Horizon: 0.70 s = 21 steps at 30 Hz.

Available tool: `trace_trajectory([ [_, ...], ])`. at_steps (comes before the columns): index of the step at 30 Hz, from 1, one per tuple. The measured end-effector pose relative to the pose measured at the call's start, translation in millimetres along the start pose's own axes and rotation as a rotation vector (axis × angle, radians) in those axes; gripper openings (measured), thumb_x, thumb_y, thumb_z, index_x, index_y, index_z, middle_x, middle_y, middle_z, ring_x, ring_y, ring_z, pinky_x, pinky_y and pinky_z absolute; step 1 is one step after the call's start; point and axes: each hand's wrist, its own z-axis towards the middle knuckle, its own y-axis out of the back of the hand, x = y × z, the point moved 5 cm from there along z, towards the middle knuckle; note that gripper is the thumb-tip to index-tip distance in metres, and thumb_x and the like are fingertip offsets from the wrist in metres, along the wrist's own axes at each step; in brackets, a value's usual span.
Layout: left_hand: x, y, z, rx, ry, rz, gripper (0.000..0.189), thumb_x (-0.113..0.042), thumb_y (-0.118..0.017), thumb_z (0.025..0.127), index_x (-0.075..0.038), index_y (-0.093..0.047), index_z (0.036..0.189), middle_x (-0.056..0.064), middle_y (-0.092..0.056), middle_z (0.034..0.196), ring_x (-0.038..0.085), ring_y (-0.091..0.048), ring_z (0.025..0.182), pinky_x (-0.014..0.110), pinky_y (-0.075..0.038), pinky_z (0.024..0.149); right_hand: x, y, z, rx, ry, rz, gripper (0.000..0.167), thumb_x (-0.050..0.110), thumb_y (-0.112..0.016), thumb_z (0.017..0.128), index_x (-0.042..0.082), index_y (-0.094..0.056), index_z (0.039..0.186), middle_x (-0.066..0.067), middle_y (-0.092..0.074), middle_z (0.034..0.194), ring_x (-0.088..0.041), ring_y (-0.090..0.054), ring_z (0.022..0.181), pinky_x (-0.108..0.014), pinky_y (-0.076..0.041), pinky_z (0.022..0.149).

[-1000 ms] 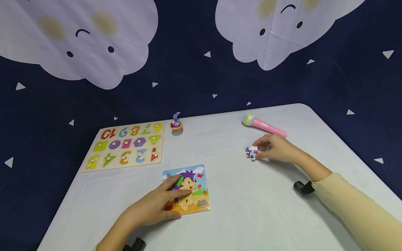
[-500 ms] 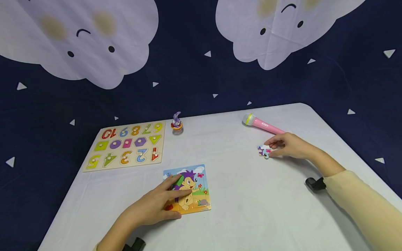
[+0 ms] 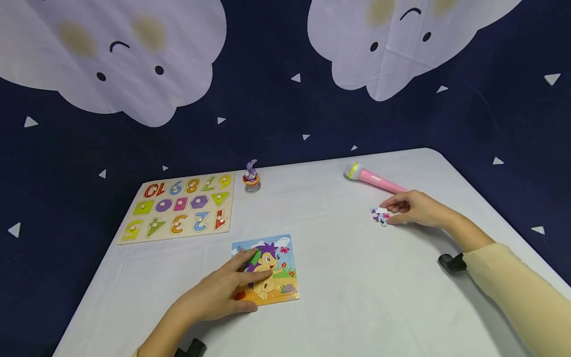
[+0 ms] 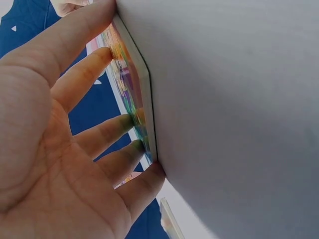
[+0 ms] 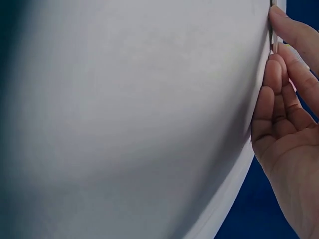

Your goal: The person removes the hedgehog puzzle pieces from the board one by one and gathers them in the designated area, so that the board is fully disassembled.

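Note:
A square hedgehog jigsaw puzzle (image 3: 285,282) lies flat on the white table. My left hand (image 3: 223,287) rests over its left part, fingers spread and mostly straight. In the left wrist view, the fingertips touch the face of the puzzle (image 4: 130,74), with the thumb and little finger at its edges. Farther right, my right hand (image 3: 412,208) pinches a small jigsaw piece (image 3: 380,216) with purple, white and light blue print, held close to the tabletop. Only a thin edge of that piece (image 5: 273,30) shows in the right wrist view, between thumb and fingertips.
A wooden number and shape peg board (image 3: 167,218) lies at the back left. Beside it stands a small purple toy figure (image 3: 251,174). Beyond my right hand is a pink toy microphone (image 3: 376,179). Dark cloud-print fabric (image 3: 267,99) hangs behind the table (image 3: 334,297).
My right hand has slid to the right with the jigsaw piece, mostly in the first half second and only slightly since. My left hand and the puzzle under it stay in place.

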Motion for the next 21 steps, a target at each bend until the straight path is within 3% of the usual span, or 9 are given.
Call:
trace_trajectory([
  [11, 2.4, 0.3, -0.5, 0.006, 0.014, -0.002, 0.066, -0.049, -0.084, 0.092, -0.047, -0.058, 0.152, 0.006, -0.024, 0.18, 0.049, -0.024, 0.164, 0.073, -0.038, 0.122, -0.1, 1.9, 3.2, -0.02, 0.019, -0.009, 0.044, 0.016, -0.095, 0.082, 0.003, -0.08, 0.122, -0.004, -0.075, 0.1, -0.002, -0.063, 0.088, -0.013, -0.054, 0.078],
  [21, 1.8, -0.8, 0.2, 0.012, 0.003, 0.006, 0.066, -0.05, -0.083, 0.092, -0.047, -0.058, 0.153, 0.007, -0.024, 0.18, 0.049, -0.024, 0.164, 0.073, -0.039, 0.121, -2.0, 0.4, 3.5, 0.008, 0.0, 0.053, 0.046, 0.011, -0.095, 0.08, -0.001, -0.079, 0.121, -0.006, -0.076, 0.101, -0.001, -0.063, 0.087, -0.013, -0.055, 0.077],
])
